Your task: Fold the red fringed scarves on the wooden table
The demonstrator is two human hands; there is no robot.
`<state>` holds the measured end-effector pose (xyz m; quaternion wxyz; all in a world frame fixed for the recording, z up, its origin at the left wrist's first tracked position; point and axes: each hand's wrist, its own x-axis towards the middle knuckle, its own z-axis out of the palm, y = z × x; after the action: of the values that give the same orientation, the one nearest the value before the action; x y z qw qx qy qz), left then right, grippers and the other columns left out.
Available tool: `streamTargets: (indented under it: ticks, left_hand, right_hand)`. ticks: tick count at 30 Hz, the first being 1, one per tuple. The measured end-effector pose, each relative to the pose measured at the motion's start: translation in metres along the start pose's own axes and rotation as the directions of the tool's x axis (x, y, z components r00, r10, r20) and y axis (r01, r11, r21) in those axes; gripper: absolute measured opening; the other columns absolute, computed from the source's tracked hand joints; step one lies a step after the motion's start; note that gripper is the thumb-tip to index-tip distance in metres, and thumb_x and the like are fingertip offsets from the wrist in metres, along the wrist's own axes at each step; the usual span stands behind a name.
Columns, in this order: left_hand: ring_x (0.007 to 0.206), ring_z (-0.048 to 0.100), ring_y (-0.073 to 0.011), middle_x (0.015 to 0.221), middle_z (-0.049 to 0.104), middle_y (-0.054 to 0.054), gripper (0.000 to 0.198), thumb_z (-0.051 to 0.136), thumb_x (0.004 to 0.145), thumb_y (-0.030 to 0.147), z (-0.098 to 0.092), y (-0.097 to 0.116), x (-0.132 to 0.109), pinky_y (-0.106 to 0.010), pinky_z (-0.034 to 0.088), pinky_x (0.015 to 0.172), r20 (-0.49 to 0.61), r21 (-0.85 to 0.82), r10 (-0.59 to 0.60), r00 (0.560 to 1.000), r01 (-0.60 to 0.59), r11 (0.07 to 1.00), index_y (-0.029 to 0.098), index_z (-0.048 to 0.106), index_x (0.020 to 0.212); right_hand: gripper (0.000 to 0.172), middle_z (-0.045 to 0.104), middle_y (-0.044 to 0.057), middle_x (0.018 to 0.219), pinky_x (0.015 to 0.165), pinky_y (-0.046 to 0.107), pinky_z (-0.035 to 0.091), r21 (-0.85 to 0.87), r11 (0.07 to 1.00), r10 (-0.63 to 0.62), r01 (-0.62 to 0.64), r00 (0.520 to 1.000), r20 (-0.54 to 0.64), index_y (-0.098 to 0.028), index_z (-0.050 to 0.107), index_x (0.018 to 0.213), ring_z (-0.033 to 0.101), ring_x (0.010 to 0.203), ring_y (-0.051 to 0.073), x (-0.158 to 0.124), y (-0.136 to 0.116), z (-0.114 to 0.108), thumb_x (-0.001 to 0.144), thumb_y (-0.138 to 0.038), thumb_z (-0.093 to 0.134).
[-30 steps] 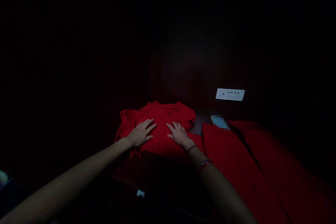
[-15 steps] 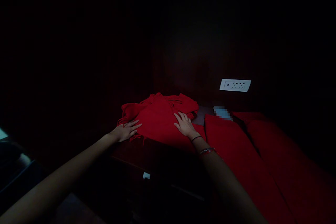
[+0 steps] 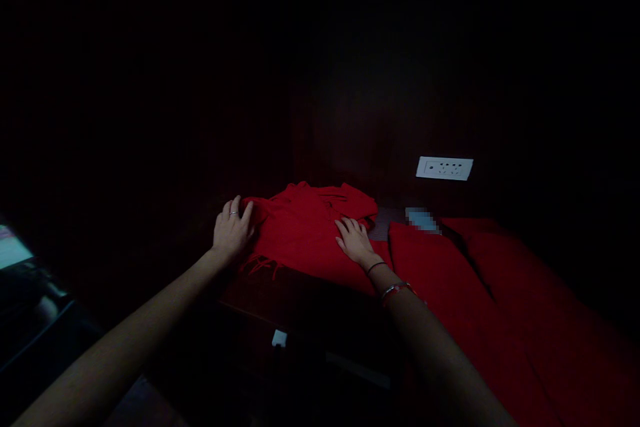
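Observation:
A red scarf [image 3: 300, 240] with a fringe along its left and lower edge lies rumpled on a dark surface, its far part bunched in folds. My left hand [image 3: 233, 233], with a ring on one finger, is at the scarf's left end. Its fingers reach over the far left corner and are partly spread; the thumb is hidden. Flat on the right part of the scarf rests my right hand [image 3: 355, 240], fingers apart. Bracelets [image 3: 395, 289] circle the right wrist.
Folded red cloths [image 3: 440, 267] lie side by side on the right. Behind them is a blurred pale rectangular object [image 3: 423, 219]. A white socket panel [image 3: 444, 168] is on the dark back wall. A small white piece [image 3: 279, 338] shows below the surface's front edge.
My left hand has lifted from the scarf's lower left edge and moved away from me to its far left corner. The right hand stays in nearly the same place on the scarf.

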<state>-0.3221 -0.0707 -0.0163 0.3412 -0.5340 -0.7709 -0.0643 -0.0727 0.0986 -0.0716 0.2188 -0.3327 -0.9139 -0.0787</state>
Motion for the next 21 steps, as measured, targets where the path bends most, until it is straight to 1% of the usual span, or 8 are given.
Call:
streamTargets:
  ticks: [4,7,9,10,13,15,18,21]
  left_hand:
    - [0.081,0.055,-0.0319,0.091,0.058,-0.022,0.064,0.038,0.076,0.031,-0.001,0.007,0.012,-0.043,0.039,0.068,0.213,-0.061,-0.124,0.969,0.140,0.988,0.002,0.018,0.130]
    - [0.076,0.058,-0.0284,0.087,0.059,-0.018,0.061,0.037,0.076,0.027,-0.004,0.008,0.023,-0.040,0.040,0.068,0.215,-0.152,-0.129,0.968,0.164,0.975,0.005,0.018,0.130]
    - [0.077,0.058,-0.0245,0.090,0.059,-0.014,0.064,0.039,0.075,0.027,-0.012,0.010,0.029,-0.036,0.042,0.068,0.166,-0.330,-0.144,0.976,0.192,0.924,0.010,0.015,0.132]
    - [0.077,0.058,-0.0225,0.090,0.059,-0.012,0.066,0.041,0.074,0.028,-0.018,0.013,0.032,-0.034,0.042,0.069,0.141,-0.453,-0.147,0.979,0.196,0.870,0.012,0.013,0.132]
    - [0.084,0.057,-0.0180,0.093,0.059,-0.006,0.072,0.046,0.071,0.028,-0.040,0.033,0.040,-0.032,0.042,0.076,0.074,-0.803,-0.101,0.992,0.120,0.584,0.018,0.010,0.133]
    - [0.089,0.055,-0.0162,0.099,0.057,-0.006,0.076,0.048,0.069,0.026,-0.054,0.055,0.045,-0.032,0.041,0.080,0.082,-0.945,-0.017,0.997,0.083,0.317,0.017,0.006,0.133]
    - [0.084,0.056,-0.0136,0.112,0.050,-0.012,0.090,0.053,0.065,0.018,-0.070,0.087,0.050,-0.030,0.043,0.075,0.162,-0.986,0.202,0.966,0.169,-0.016,0.020,-0.007,0.132]
    - [0.075,0.056,-0.0098,0.123,0.040,-0.014,0.096,0.053,0.063,0.012,-0.078,0.107,0.052,-0.029,0.044,0.071,0.174,-0.956,0.321,0.931,0.238,-0.169,0.027,-0.013,0.130]
  right_hand:
    - [0.045,0.040,0.011,0.123,0.093,0.041,0.022,0.080,0.996,-0.023,0.027,0.998,-0.060,-0.017,0.039,0.121,0.030,0.112,0.024,0.008,-0.012,-0.012,0.077,-0.025,0.042]
    - [0.037,0.048,0.010,0.115,0.092,0.037,0.027,0.317,0.948,0.057,-0.031,0.996,-0.071,-0.018,0.047,0.113,0.037,0.108,0.021,0.021,-0.025,-0.020,0.076,-0.023,0.043]
    - [0.029,0.054,0.009,0.104,0.087,0.034,0.035,0.583,0.801,0.131,-0.134,0.990,0.049,-0.017,0.051,0.104,0.047,0.098,0.018,0.030,-0.034,-0.028,0.077,-0.021,0.042]
    - [0.026,0.057,0.008,0.099,0.083,0.033,0.038,0.714,0.671,0.141,-0.200,0.980,0.142,-0.016,0.052,0.101,0.051,0.092,0.016,0.033,-0.039,-0.032,0.078,-0.022,0.040]
    - [0.027,0.059,0.007,0.089,0.073,0.030,0.045,0.921,0.176,0.024,-0.347,0.937,0.349,-0.015,0.048,0.101,0.056,0.080,0.014,0.037,-0.048,-0.051,0.081,-0.031,0.039]
    - [0.030,0.059,0.006,0.087,0.070,0.029,0.046,0.929,-0.070,-0.077,-0.364,0.930,0.359,-0.016,0.047,0.100,0.058,0.077,0.013,0.034,-0.049,-0.066,0.080,-0.039,0.041]
    - [0.024,0.059,0.004,0.084,0.070,0.028,0.047,0.919,-0.198,-0.088,-0.341,0.940,0.330,-0.018,0.050,0.091,0.058,0.074,0.012,0.026,-0.042,-0.085,0.078,-0.038,0.046]
    - [0.013,0.060,0.002,0.082,0.072,0.028,0.047,0.928,-0.174,0.079,-0.329,0.935,0.346,-0.019,0.053,0.083,0.058,0.074,0.012,0.014,-0.024,-0.096,0.073,-0.027,0.053]
